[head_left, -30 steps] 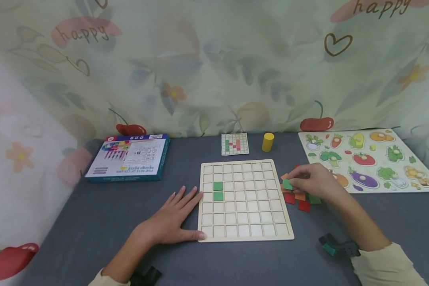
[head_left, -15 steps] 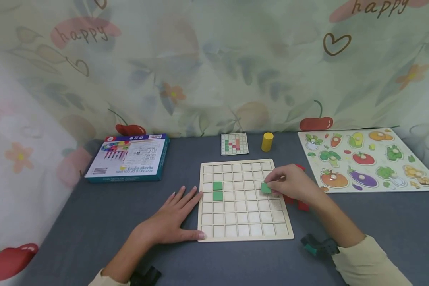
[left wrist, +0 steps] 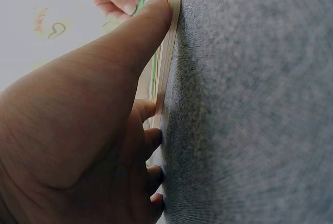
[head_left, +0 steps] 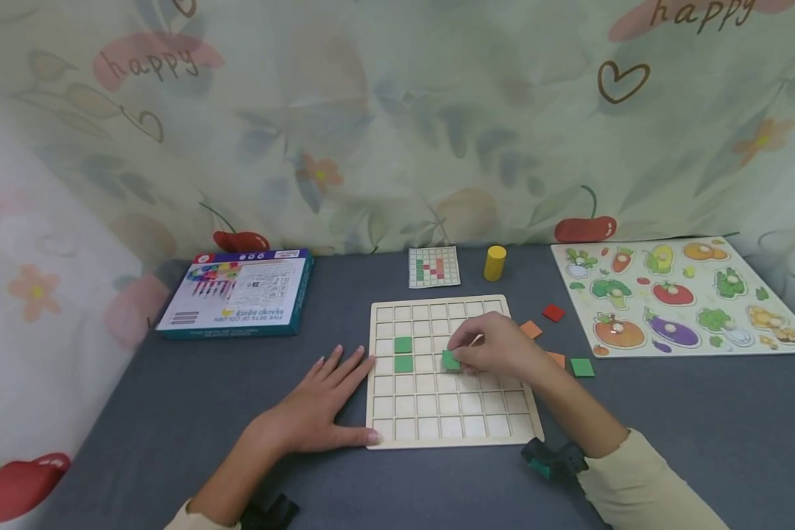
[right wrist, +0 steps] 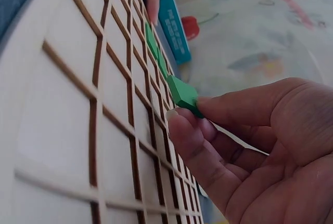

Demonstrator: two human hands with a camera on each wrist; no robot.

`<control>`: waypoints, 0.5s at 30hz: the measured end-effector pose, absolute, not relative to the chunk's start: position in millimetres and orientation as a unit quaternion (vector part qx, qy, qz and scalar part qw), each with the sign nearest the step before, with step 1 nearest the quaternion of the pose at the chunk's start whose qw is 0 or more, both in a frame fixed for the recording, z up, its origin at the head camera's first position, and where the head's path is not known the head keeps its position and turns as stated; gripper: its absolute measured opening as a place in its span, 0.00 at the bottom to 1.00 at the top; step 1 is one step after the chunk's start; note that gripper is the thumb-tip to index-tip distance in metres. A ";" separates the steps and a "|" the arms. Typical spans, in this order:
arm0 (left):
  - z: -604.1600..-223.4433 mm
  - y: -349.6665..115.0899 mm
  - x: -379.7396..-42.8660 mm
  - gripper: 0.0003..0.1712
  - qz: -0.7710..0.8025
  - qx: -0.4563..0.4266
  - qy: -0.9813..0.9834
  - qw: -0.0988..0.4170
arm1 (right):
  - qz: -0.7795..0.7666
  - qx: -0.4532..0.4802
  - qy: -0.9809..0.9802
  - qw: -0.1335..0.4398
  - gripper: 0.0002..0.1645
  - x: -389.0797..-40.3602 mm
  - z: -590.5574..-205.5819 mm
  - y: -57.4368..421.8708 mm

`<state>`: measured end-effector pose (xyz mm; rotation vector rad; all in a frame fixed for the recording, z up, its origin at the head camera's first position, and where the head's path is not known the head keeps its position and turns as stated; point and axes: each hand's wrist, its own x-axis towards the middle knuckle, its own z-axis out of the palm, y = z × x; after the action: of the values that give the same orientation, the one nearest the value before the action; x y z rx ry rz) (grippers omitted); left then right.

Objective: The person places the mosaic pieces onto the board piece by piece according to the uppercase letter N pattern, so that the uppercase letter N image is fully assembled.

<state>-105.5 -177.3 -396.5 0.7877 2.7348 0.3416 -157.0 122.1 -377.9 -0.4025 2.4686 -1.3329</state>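
Observation:
A pale wooden grid board [head_left: 437, 427] lies flat on the dark cloth. Two green square tiles [head_left: 403, 364] sit one above the other in its second column from the left. My right hand [head_left: 497, 346] is over the middle of the board and pinches another green tile [right wrist: 183, 95] between thumb and fingers; the right wrist view shows it tilted, near the grid. My left hand [head_left: 314, 412] lies spread at the board's left edge, its thumb [left wrist: 151, 13] resting on the lower left corner and its fingertips touching the side.
Loose red, orange and green tiles [head_left: 582, 367] lie right of the board, partly behind my right arm. Behind it are a small pattern card [head_left: 433, 267] and a yellow cylinder [head_left: 495, 263]. A flat box [head_left: 235, 294] lies at left, a vegetable puzzle board [head_left: 682, 324] at right.
My right hand has carried the green tile leftward from the loose pile to above the middle of the board. The left hand has stayed in place.

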 end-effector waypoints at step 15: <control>-397.7 -178.6 -105.1 0.56 0.123 0.276 0.944 0.134 | -0.448 -0.200 0.857 0.161 0.02 -144.4 -383.6 80.2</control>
<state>-105.1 -178.6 -397.7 0.8004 2.7365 0.3573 -144.4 80.2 -383.6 -0.5717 2.4462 -1.2779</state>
